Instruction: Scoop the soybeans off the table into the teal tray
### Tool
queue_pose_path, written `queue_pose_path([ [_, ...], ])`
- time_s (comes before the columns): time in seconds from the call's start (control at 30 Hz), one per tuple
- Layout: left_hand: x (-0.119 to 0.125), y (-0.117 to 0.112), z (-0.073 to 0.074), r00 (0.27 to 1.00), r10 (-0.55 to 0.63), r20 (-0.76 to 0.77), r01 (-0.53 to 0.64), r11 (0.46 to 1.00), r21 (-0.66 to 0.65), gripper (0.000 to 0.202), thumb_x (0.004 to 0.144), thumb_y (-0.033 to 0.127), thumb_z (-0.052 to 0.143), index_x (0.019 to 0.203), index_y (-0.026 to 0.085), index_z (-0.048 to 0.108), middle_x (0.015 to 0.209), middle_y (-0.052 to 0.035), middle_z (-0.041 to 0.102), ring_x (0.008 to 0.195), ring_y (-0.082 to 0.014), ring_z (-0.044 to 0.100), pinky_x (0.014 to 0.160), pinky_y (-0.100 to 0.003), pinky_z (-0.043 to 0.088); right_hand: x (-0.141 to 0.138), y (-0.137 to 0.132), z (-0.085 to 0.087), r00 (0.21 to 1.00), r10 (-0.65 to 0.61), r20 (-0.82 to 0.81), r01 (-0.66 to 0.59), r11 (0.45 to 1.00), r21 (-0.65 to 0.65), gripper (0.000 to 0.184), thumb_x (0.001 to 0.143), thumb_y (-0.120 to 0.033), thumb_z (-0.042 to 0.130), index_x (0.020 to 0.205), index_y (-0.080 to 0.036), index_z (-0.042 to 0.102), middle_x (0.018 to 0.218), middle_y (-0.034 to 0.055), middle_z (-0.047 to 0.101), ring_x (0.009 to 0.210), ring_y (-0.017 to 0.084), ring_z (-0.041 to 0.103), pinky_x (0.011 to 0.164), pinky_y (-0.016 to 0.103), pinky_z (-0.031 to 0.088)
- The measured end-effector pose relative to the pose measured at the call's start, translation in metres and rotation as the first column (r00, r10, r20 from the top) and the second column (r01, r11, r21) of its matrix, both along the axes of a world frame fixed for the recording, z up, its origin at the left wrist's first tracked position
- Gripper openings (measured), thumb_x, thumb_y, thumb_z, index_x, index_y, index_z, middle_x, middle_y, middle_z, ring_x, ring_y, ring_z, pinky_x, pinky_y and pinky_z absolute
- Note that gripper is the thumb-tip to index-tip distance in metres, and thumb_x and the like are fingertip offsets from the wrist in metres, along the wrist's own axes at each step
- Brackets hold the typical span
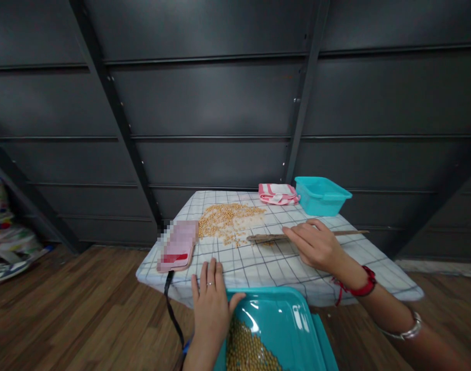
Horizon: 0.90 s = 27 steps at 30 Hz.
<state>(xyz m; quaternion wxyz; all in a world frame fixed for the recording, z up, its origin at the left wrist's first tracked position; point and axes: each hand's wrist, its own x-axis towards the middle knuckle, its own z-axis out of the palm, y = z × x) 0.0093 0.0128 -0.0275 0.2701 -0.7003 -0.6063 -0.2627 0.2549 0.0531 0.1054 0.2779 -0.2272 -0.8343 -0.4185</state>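
Note:
Yellow beans, probably soybeans (pixel 223 216), lie spread over a checked cloth (pixel 235 263) on the table. My right hand (pixel 316 245) pinches a flat brown strip (pixel 268 238) that looks like cardboard, seen nearly edge-on. Its left end rests close to the near side of the beans, and a few lie beside it. At the table's near edge, my left hand (pixel 210 304) has its fingers stretched forward and the thumb spread over the rim of a teal tub (pixel 276 309). More beans (pixel 248 350) have gathered in the tub's left part; its bottom is cut off by the frame.
A phone in a pink case (pixel 179 245), partly pixelated, lies at the table's left with a black strap (pixel 171 304) hanging down. Behind are a folded red-and-white cloth (pixel 277 194) and a turquoise basin (pixel 322 198). A dark panelled wall (pixel 204 103) rises beyond the table.

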Motion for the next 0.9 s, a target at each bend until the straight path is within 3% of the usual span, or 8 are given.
queue_pose_path([
  [0.2, -0.0003, 0.0012, -0.0032, 1.000, 0.012, -0.006, -0.012, 1.000, -0.003, 0.076, 0.073, 0.067, 0.023, 0.116, 0.009, 0.049, 0.120, -0.0175, 0.052, 0.115, -0.0304, 0.040, 0.097, -0.050, 0.025, 0.0024, -0.0015, -0.0017, 1.000, 0.007, -0.030, -0.007, 1.000, -0.006, 0.043, 0.069, 0.001, 0.034, 0.107, -0.012, 0.051, 0.071, 0.0047, 0.059, 0.066, 0.016, 0.046, 0.066, 0.032, 0.036],
  [0.9, -0.0003, 0.0004, -0.0006, 1.000, -0.002, 0.009, 0.002, 1.000, -0.008, 0.076, 0.074, 0.066, 0.024, 0.116, 0.008, 0.048, 0.120, -0.0172, 0.052, 0.115, -0.0310, 0.040, 0.094, -0.050, 0.029, 0.0007, -0.0034, -0.0015, 1.000, 0.019, 0.006, -0.019, 1.000, -0.020, 0.037, 0.071, 0.001, 0.033, 0.101, -0.009, 0.053, 0.070, 0.0054, 0.059, 0.067, 0.016, 0.047, 0.065, 0.031, 0.036],
])
